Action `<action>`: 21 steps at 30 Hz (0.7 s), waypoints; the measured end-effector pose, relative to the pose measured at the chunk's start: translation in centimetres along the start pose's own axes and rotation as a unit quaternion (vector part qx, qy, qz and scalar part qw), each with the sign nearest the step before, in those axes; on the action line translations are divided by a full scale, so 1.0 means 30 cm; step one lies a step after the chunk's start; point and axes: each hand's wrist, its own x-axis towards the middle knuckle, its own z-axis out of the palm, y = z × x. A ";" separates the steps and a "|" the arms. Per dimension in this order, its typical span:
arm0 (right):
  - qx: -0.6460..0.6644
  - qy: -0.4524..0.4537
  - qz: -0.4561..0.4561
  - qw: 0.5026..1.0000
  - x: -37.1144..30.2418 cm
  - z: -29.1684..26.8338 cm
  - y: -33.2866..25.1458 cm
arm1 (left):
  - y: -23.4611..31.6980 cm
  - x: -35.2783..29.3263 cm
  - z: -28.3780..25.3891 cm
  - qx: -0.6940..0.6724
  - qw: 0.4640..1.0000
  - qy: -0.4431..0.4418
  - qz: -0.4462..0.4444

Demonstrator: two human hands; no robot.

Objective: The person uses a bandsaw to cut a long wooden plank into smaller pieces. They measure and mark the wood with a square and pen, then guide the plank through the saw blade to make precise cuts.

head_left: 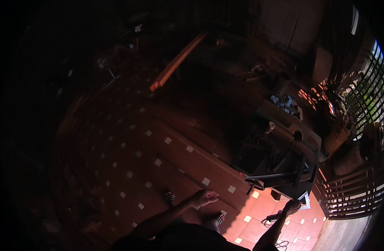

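My left hand point(206, 197) is held out over the tiled floor in front of me, in shadow. Its fingers are stretched forward and loosely bent, with nothing in them. Farther right, in the sunlit patch, my right hand point(292, 206) has its fingers curled at the edge of a flat piece with a white border point(306, 200). Glare and shadow hide what exactly sits in those fingers. Beside that wrist is a dark elongated tool point(274, 217) with a thin looped cord. A dark machine table point(279, 180) with a long metal edge stands just beyond the right hand.
Red tiles with small white insets cover the floor point(158, 162), with a step edge crossing it. An orange-brown beam point(177, 62) lies at the back. Past the machine are a cluttered bench point(284, 115), sacks point(338, 136) and a slatted gate point(355, 192) on the right.
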 end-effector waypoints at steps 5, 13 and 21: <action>0.254 0.007 -0.156 0.955 -0.476 -0.551 -0.493 | 0.018 -0.180 -0.349 0.002 0.999 -0.005 0.035; 0.507 -0.316 -0.353 0.720 -1.481 -1.028 -1.699 | 0.028 -0.452 -1.018 -0.117 0.959 0.166 0.196; 0.499 -0.533 -0.501 0.465 -2.088 -1.205 -2.467 | -0.120 -0.806 -1.783 -0.197 0.880 0.413 0.126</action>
